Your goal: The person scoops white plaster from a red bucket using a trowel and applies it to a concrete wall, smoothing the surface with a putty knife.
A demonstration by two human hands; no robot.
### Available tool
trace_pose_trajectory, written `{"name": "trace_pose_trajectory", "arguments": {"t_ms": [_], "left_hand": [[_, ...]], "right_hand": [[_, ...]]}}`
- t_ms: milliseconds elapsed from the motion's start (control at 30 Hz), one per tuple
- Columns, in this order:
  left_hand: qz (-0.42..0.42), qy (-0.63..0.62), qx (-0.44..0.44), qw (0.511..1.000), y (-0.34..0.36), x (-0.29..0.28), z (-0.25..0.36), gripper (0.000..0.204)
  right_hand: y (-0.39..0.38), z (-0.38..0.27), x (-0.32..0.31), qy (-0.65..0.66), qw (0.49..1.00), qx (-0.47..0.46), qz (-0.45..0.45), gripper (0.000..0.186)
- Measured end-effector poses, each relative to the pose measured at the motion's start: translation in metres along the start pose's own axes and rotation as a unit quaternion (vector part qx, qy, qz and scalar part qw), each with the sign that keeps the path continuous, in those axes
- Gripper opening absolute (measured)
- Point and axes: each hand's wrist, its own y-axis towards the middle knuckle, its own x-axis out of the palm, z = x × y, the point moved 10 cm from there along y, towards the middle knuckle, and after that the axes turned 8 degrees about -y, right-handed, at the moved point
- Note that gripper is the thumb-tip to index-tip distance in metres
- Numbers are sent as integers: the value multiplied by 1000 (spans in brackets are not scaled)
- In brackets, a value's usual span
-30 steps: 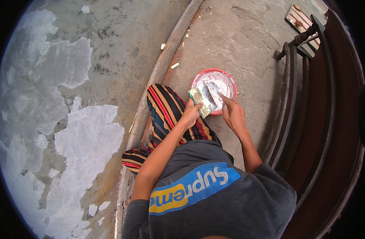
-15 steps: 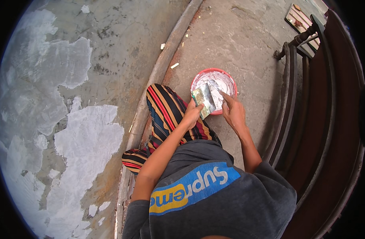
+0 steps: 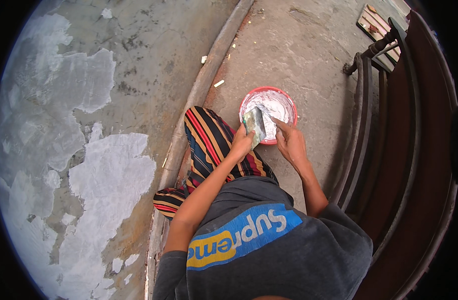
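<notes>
Filling the red bowl (image 3: 269, 88): soft white paste (image 3: 280, 106), streaked up the inner wall; the bowl stands on the concrete floor (image 3: 289, 55).
Flat plate (image 3: 255, 123): mottled pale green with a dark grey strip, over the bowl's left side.
Left hand (image 3: 242, 142): closed on the plate's near edge, thumb on top.
Right hand (image 3: 293, 144): index stretched over the paste; whether it pinches a tool, I cannot tell.

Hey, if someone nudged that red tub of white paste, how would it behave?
The red tub would probably drag rather than glide, since the concrete floor looks rough. The white paste likely makes it fairly heavy, though its depth is hidden. The paste seems unlikely to slosh, given its thick ridges.
</notes>
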Motion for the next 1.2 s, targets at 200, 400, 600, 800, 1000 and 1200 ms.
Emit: {"name": "trace_pose_trajectory", "arguments": {"t_ms": [200, 400, 600, 800, 1000, 1200], "left_hand": [[3, -24, -18, 1000, 0, -1, 3, 43], [5, -88, -13, 996, -1, -1, 4, 46], [71, -239, -97, 964, 1, -14, 7, 44], [25, -429, -158, 889, 9, -3, -9, 21], [-7, -587, -212, 781, 7, 18, -22, 9], [-31, -619, -212, 755, 8, 15, -24, 13]], "right_hand": [[-6, -7, -6, -1, 999, -46, 11, 36], [4, 0, -5, -23, 998, -24, 51, 38], [8, 54, 2, 83, 996, -16, 41, 34], [-19, 72, 14, 329, 918, 181, -124, 38], [-37, 31, 29, 315, 938, 105, -99, 40], [-33, 2, 34, 278, 952, 91, -91, 41]]}}
